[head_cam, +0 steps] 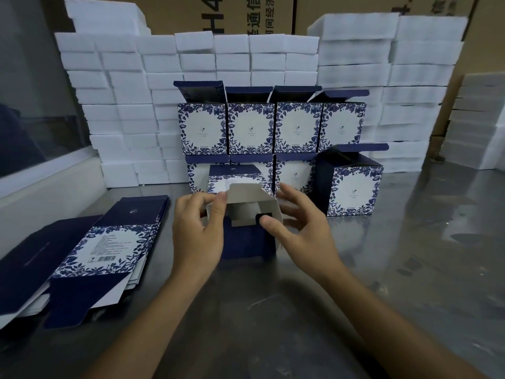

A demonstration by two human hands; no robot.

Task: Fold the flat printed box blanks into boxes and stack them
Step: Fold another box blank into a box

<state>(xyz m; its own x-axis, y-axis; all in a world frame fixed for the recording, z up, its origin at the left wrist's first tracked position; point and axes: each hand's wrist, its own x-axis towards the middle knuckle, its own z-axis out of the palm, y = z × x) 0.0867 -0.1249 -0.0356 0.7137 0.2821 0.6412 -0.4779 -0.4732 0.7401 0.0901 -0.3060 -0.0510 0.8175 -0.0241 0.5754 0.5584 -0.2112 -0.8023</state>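
While our left hand [196, 228] pinches the box [246, 214] wall mid-bench, our right hand [297, 222], fingers spread, should press the flap [247, 194] squarely until its tab locks.

A half-folded box [247, 214] is held at frame centre between two hands, flat blanks [82, 253] lying lower left, folded boxes [273, 127] stacked behind, foam blocks [136, 105] beyond them.
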